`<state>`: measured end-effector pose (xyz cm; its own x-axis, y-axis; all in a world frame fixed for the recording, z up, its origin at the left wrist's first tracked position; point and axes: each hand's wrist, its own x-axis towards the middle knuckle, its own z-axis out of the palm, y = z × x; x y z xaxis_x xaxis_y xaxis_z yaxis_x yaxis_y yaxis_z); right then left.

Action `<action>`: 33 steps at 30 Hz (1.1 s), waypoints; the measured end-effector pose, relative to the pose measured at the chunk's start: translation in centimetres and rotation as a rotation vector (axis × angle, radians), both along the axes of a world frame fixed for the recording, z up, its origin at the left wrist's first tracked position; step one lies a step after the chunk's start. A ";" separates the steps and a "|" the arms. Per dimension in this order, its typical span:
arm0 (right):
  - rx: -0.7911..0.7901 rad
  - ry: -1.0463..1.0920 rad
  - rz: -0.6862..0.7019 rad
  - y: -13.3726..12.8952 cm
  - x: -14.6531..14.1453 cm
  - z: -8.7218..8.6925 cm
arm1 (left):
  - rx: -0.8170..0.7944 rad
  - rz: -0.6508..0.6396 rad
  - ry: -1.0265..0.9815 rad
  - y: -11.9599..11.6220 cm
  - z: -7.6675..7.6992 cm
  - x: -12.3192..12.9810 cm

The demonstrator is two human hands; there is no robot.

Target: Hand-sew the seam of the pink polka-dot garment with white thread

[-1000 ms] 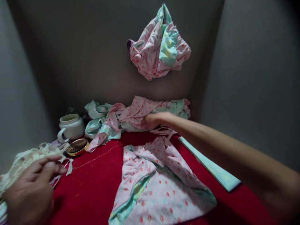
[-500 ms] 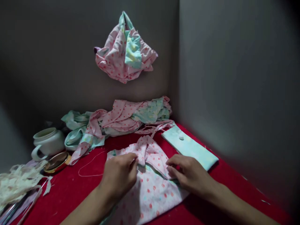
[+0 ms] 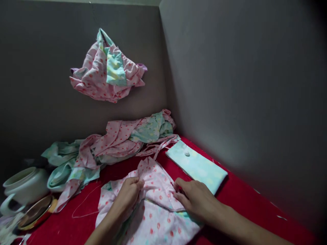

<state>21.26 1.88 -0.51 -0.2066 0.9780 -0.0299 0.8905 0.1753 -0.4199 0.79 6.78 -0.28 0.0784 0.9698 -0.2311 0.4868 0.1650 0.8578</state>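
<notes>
A pink cloth with red dots (image 3: 158,217) lies on the red surface, with a folded upper flap and some mint-green showing. My left hand (image 3: 130,192) is closed on the cloth at the left of the flap, thumb and fingers pinched together. At the flap's right edge, my right hand (image 3: 192,197) has its thumb and fingers closed on the cloth. A flat mint-green fabric piece with a round white button (image 3: 187,154) rests just beyond my right hand.
Crumpled pink and green fabrics (image 3: 120,136) lie along the back wall. A pink and green cloth bundle (image 3: 102,75) hangs above. At left stand a white mug (image 3: 28,185) and a round gold-rimmed item (image 3: 35,212). Loose thread lies on the red surface (image 3: 63,226).
The view has shifted, so most things sit further left and lower. My left hand has drawn the cloth's upper flap flatter, and the gap in its middle is closed over.
</notes>
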 end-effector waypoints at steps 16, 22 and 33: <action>-0.138 -0.137 -0.010 -0.4 0.7 0.8 | -0.141 -0.216 0.343 0.2 0.5 -1.2; -0.126 -0.138 -0.030 -0.5 2.1 1.1 | 0.084 -0.137 0.734 -0.7 2.1 -1.1; 0.188 0.225 0.379 4.5 -2.8 0.6 | 0.358 -0.370 0.910 -4.2 1.0 3.0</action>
<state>18.46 6.43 0.11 -0.5305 0.8168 0.2267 0.6401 0.5614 -0.5245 3.81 2.60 0.73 0.3251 0.9440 -0.0554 0.9416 -0.3178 0.1111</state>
